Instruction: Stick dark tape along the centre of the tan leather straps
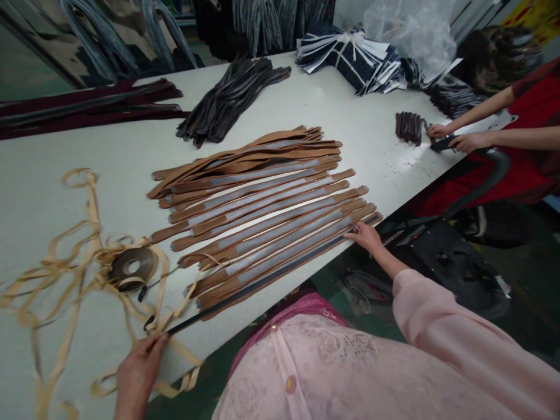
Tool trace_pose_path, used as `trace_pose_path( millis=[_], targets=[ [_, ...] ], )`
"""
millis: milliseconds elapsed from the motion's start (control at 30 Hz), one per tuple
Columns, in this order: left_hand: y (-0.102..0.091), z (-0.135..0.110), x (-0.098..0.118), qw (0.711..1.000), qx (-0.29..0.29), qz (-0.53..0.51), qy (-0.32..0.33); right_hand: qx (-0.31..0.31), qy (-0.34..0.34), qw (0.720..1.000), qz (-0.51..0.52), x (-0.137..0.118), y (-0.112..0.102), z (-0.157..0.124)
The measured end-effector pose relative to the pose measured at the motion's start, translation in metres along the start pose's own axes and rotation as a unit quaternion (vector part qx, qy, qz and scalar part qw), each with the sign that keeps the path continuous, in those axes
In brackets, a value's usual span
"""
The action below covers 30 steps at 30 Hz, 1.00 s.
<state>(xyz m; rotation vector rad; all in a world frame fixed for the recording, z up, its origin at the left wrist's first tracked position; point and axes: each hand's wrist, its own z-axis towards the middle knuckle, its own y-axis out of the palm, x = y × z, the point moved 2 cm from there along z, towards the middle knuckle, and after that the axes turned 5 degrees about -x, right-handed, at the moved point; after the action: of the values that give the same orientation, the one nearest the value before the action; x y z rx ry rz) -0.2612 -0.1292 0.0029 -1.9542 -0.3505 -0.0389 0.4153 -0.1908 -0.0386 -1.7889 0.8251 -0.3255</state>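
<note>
My left hand (142, 364) is closed in a pinch on one end of a narrow black tape (186, 324). The tape runs taut along the nearest of several brown strips with grey middles (262, 201), laid side by side on the white table. Toward that strip's right end, my right hand (367, 236) has its fingertips pinched together at the black tape; a tiny dark thing at the fingertips is too small to name. Left of the strips lies a dark tape roll (120, 265), surrounded by loose curls of pale backing ribbon (70, 332).
Dark strips (231, 99), maroon strips (87, 108) and a tied bundle of navy-and-white pieces (350, 58) lie along the white table's (126, 154) far side. At right, another person's hands (464, 140) work beside short dark pieces (409, 127). The table's front edge runs diagonally before me.
</note>
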Motion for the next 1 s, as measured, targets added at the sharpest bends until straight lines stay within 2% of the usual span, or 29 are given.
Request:
trace_pose_path(
  millis=[100,200,333,400,500,600,800,900,1000],
  targets=[
    [0.003,-0.001,0.004,0.999,-0.016,0.034,0.005,0.046,0.007,0.998,-0.034,-0.017,-0.006,-0.017],
    [0.005,-0.001,0.006,0.998,-0.021,0.056,0.037,0.077,-0.049,0.995,-0.045,-0.056,-0.002,-0.044],
    [0.007,-0.001,0.002,0.995,-0.007,0.062,0.075,-0.029,-0.190,0.981,0.027,-0.122,0.030,-0.079],
    [0.004,-0.003,-0.001,0.992,-0.004,0.080,0.096,-0.063,-0.202,0.977,0.037,-0.142,0.044,-0.087],
    [-0.007,-0.008,-0.008,0.981,-0.004,0.155,0.119,-0.072,-0.173,0.982,0.020,-0.151,0.053,-0.089],
    [-0.023,-0.013,-0.020,0.969,0.019,0.231,0.084,-0.078,-0.164,0.983,0.010,-0.150,0.053,-0.088],
    [-0.043,-0.010,-0.039,0.970,-0.008,0.241,0.038,-0.072,-0.127,0.989,-0.025,-0.153,0.056,-0.095],
    [-0.044,0.000,-0.048,0.973,-0.061,0.220,0.040,-0.063,-0.103,0.992,-0.043,-0.157,0.056,-0.100],
    [-0.042,0.014,-0.066,0.979,-0.161,0.118,0.039,-0.054,-0.083,0.993,-0.058,-0.164,0.056,-0.107]
  ],
)
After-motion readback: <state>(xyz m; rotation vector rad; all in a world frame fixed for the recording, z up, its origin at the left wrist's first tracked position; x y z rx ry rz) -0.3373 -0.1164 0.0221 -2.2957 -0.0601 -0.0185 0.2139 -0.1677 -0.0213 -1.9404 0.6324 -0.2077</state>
